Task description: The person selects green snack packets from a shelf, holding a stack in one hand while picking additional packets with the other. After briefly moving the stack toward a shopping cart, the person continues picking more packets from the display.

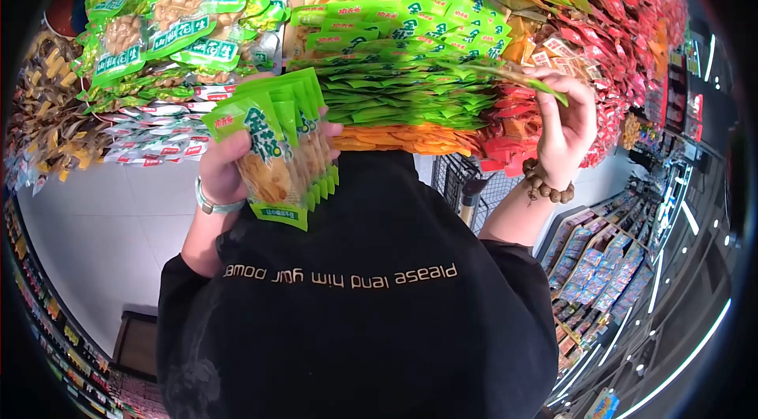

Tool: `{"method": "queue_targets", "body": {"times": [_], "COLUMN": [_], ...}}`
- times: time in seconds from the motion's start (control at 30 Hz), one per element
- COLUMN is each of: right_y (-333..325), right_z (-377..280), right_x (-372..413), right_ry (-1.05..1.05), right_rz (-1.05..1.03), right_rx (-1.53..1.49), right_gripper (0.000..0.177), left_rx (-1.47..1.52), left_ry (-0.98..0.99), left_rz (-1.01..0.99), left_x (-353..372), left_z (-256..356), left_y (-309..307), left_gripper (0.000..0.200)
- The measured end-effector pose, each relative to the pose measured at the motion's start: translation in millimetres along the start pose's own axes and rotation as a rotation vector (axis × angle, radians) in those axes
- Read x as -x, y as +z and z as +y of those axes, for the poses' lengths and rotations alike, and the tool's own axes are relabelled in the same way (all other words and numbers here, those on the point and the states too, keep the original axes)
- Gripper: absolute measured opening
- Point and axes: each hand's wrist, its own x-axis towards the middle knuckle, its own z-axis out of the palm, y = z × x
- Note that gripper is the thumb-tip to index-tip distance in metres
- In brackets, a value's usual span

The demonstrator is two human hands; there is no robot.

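Observation:
My left hand (225,170) is closed round a fanned stack of green snack packets (276,158), held upright in front of my chest. Through their clear windows a yellowish-brown food shows. Raised at the right, my right hand (568,115) pinches one green snack packet (545,87), seen nearly edge-on and partly blurred. Between and beyond both hands lies a big pile of matching green packets (395,32) in neat overlapping rows. My right hand is over the edge where this pile meets red packets (608,64).
Bags of peanuts (174,16) lie at the back left, with white-and-red packets (158,135) below them. Orange packets (403,139) line the front edge. A wire shopping cart (458,186) stands by the display. Brown packets (47,119) are far left; stocked shelves (604,261) stand at right.

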Motion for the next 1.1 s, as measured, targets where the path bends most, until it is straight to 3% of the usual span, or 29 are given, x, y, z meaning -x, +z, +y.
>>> {"method": "queue_targets", "body": {"times": [0.5, 0.6, 0.77, 1.1], "right_y": [25.6, 39.1, 29.6, 40.4], "right_z": [21.7, 21.2, 20.9, 10.7], "right_x": [-1.5, -1.9, 0.4, -7.6], "right_ry": [0.126, 0.113, 0.062, -0.117], "right_rz": [-0.145, -0.124, 0.096, -0.213], "right_rx": [0.442, 0.484, 0.473, 0.618], "right_gripper": [0.013, 0.014, 0.014, 0.019], "left_rx": [-0.056, -0.066, -0.052, -0.14], "left_ry": [-0.006, -0.004, 0.003, -0.02], "left_rz": [-0.035, -0.052, -0.022, 0.047], "left_x": [-5.9, -6.6, -4.0, -3.5], "left_z": [3.7, 4.1, 4.3, 4.0], "left_y": [-0.7, -3.2, -2.1, -1.6], "left_gripper": [0.073, 0.073, 0.073, 0.083]}}
